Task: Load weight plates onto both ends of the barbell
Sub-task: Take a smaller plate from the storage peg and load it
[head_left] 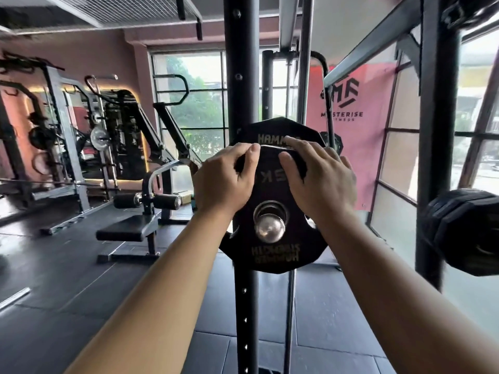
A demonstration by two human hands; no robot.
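My L hand [226, 176] & R hand [321, 176] grip top rim of front plate [275, 255], marked "HAMMER STRENGTH" upside down, its hole round the chrome bar end [270, 228]. Rear plate [272, 130] reads "HAMM"; pink banner [351, 147]: "FITNESS".

Chrome pin [270, 230], seen end-on before a black upright [246, 292]: one black plate [275, 255] is threaded on it, and a second plate [278, 128] is hung just behind. Dark matted floor [67, 279]: a padded bench [127, 230] is stood on it.

Padded bench [122, 231] on dark floor [67, 279], pink banner [353, 147] near windows [199, 103].
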